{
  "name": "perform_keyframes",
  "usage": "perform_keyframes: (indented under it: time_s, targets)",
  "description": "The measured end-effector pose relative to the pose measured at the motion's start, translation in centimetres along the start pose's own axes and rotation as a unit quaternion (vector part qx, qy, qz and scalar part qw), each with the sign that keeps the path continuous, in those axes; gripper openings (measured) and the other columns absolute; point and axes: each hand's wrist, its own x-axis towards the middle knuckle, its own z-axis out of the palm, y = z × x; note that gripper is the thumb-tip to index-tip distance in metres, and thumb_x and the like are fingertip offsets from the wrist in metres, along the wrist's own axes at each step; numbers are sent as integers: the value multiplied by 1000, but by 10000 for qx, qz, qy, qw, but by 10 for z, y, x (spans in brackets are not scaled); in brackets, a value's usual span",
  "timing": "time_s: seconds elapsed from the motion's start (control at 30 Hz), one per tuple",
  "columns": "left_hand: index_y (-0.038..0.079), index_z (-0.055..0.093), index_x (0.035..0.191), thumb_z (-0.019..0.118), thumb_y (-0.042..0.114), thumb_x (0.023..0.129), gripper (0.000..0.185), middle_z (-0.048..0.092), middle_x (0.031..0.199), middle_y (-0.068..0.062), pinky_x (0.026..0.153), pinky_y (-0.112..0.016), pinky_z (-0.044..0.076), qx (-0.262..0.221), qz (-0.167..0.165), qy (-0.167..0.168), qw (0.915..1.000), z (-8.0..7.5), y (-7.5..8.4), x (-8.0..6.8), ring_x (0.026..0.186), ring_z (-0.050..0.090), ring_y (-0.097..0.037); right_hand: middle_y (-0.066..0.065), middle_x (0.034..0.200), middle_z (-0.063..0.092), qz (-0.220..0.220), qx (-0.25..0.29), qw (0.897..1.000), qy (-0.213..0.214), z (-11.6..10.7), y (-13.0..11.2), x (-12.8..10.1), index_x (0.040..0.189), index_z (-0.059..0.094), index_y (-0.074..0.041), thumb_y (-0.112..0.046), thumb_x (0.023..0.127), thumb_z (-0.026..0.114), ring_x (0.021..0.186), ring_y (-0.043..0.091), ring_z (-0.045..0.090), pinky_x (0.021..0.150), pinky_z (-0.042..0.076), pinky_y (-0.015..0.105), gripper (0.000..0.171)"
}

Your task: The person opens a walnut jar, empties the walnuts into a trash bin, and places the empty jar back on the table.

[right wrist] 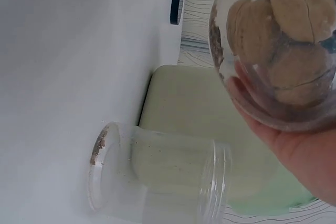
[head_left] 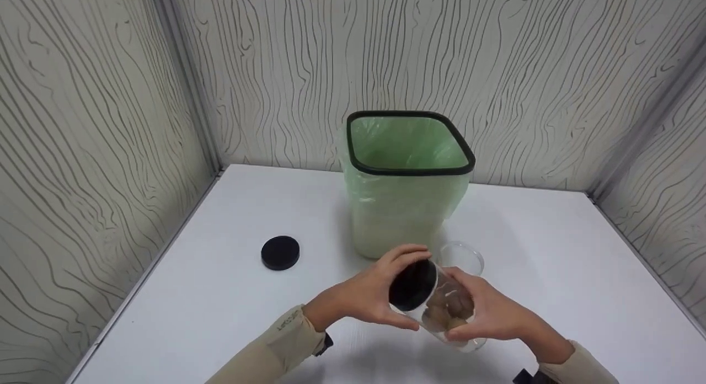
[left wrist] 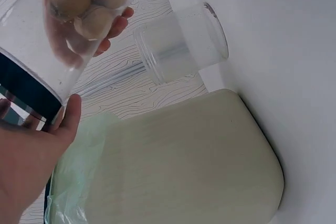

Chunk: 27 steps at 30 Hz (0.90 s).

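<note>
A clear plastic jar (left wrist: pixel 26 30) with several walnuts (right wrist: pixel 252 30) in it is held tilted above the table, its black lid (head_left: pixel 413 284) toward the left. My left hand (head_left: pixel 364 298) grips the lid end, thumb below and fingers over the top. Around the jar's lower body curls my right hand (head_left: pixel 493 312), thumb at the near side. In the head view the walnuts lie at the base end, by the right hand. The lid sits on the jar's mouth. A second clear jar (right wrist: pixel 173 171), lidless, stands upright on the table just beyond the right hand.
Behind the hands stands a waste bin (head_left: pixel 408 224) with a green liner and a black rim (head_left: pixel 413 171). A loose black lid (head_left: pixel 280 252) lies on the white table (head_left: pixel 220 307) to the left. Wood-grain patterned panels (head_left: pixel 309 58) enclose the back and sides.
</note>
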Motion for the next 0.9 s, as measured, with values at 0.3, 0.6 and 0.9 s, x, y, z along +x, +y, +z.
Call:
perform_keyframes:
  time_s: [0.3, 0.6, 0.9]
  targets:
    - [22, 31, 145, 85, 37, 67, 96, 30, 139, -2, 97, -26, 38, 282, -170, 27, 9995, -2, 0, -1, 124, 35, -12, -1, 130, 52, -90, -171, 9998, -11, 1, 0, 1, 142, 37, -20, -21, 72, 82, 115, 18, 51, 95, 41, 31, 83]
    - [26, 35, 143, 85, 41, 67, 91, 33, 136, -2, 94, -26, 41, 359, -444, 217, 9981, -2, 0, -3, 119, 40, -12, 0, 126, 53, -200, -443, 9985, 236, 5, 1, 1, 140, 37, -17, -18, 70, 84, 106, 19, 55, 86, 47, 30, 84]
    - [28, 36, 141, 81, 49, 68, 89, 36, 132, 1, 92, -26, 43, 371, -917, 522, 9937, 0, 3, -3, 115, 42, -10, -8, 120, 54, -121, -1302, 9871, 922, 12, -8, 1, 136, 40, -21, -36, 68, 85, 95, 11, 55, 75, 50, 28, 84]
